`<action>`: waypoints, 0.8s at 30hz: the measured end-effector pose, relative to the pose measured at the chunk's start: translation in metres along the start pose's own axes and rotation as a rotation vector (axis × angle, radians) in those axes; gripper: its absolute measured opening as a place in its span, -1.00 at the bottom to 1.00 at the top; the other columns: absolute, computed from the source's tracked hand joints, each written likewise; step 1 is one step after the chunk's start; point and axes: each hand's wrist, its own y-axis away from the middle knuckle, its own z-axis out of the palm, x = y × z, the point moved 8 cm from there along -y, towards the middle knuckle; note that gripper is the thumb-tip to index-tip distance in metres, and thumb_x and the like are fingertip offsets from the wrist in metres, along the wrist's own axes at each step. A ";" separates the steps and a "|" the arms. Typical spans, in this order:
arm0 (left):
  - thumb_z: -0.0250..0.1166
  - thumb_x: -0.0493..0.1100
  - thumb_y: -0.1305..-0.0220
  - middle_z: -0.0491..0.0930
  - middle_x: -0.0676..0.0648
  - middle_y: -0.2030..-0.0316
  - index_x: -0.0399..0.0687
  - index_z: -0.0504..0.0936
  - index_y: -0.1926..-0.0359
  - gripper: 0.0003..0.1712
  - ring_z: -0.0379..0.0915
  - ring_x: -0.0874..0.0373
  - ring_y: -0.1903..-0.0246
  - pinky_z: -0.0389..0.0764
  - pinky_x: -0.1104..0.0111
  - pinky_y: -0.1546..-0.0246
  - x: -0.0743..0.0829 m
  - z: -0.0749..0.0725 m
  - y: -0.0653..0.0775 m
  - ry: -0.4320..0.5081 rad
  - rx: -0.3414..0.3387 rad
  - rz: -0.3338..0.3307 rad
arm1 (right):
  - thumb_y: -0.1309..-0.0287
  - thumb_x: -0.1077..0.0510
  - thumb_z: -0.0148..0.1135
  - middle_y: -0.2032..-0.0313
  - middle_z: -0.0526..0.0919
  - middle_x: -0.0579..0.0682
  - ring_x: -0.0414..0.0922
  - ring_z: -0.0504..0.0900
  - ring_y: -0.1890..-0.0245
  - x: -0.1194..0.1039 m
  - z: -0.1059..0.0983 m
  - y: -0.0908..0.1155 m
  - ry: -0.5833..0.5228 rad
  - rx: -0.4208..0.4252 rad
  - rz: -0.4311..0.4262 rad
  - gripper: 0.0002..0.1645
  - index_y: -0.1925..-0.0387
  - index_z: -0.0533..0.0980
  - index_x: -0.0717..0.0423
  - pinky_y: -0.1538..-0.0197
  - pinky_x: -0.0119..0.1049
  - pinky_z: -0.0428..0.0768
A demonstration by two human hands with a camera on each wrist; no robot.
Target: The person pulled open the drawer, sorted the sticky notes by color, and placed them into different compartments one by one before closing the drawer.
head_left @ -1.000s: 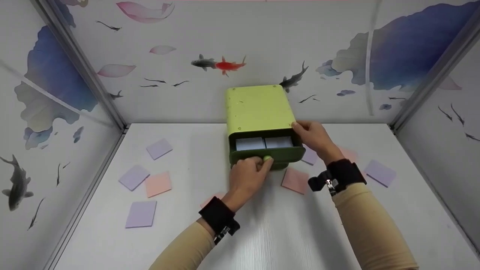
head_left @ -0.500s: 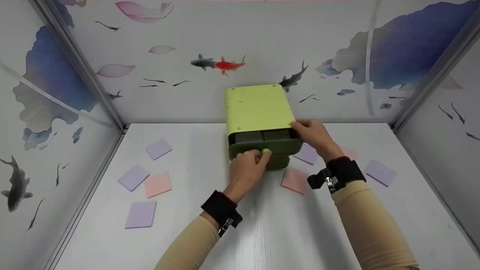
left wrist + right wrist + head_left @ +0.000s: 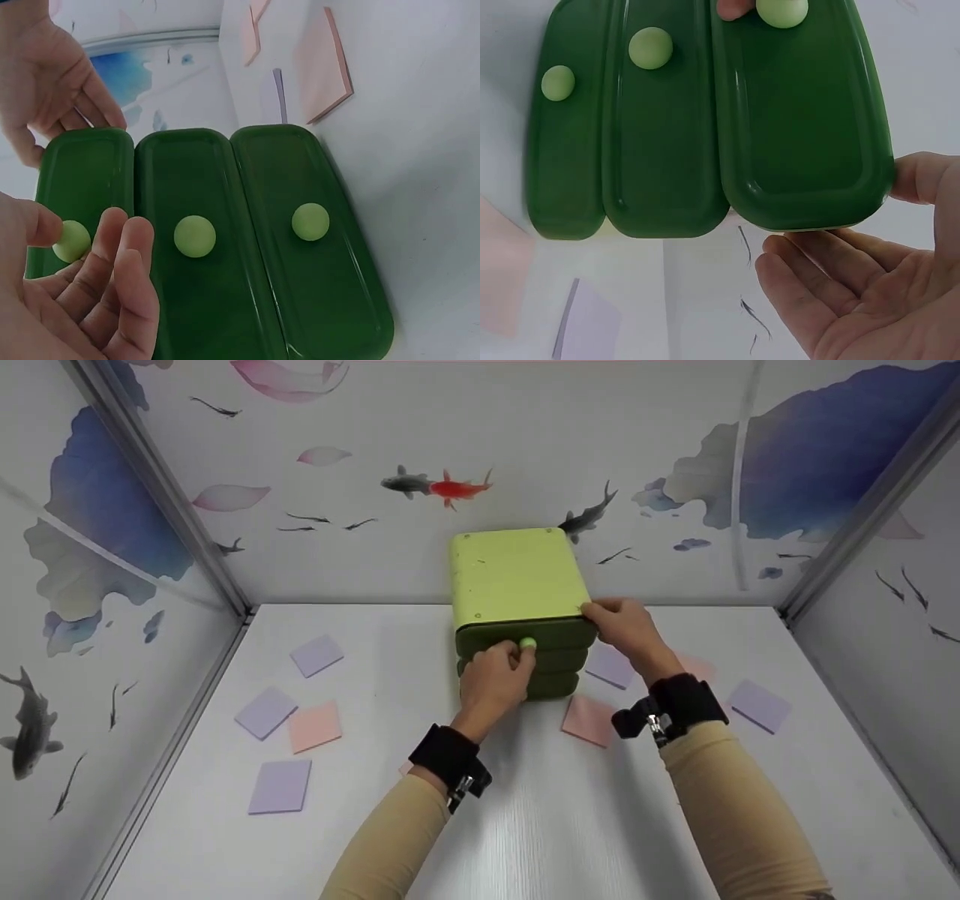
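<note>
A small drawer cabinet with a yellow-green top stands against the back wall. Its three dark green drawers are stacked and pushed in, each with a round pale green knob, as the left wrist view shows. My left hand pinches the knob of the top drawer between thumb and fingers. At the cabinet's right front corner, my right hand holds on, thumb at the top edge and fingers along the side. The drawers' contents are hidden.
Purple sticky-note pads and pink ones lie scattered on the white table at both sides. One pink pad is just in front of the cabinet. Painted walls enclose the table at left, back and right.
The top drawer has slid shut under my left hand, hiding the white items seen inside it earlier. My left hand moved forward with the knob; my right hand kept its place.
</note>
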 end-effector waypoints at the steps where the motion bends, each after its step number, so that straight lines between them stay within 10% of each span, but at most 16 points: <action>1: 0.01 0.24 -0.40 0.60 0.16 0.64 0.08 0.63 0.35 -0.55 0.50 0.28 0.67 0.43 0.36 0.55 -0.001 0.000 -0.001 -0.001 -0.003 -0.001 | -0.33 -0.11 0.00 -0.15 0.50 0.15 -0.02 0.44 -0.16 0.000 0.000 0.000 0.000 -0.002 0.001 -0.36 -0.29 0.41 0.21 -0.35 -0.08 0.38; 24: 0.06 0.26 -0.40 0.69 0.16 0.51 0.03 0.69 0.18 -0.53 0.56 0.28 0.55 0.55 0.34 0.40 -0.001 -0.008 -0.008 0.007 0.023 0.029 | -0.40 -0.16 -0.06 -0.10 0.54 0.19 0.01 0.49 -0.08 -0.005 0.004 0.006 0.039 -0.012 -0.074 -0.36 -0.27 0.41 0.21 -0.28 -0.04 0.44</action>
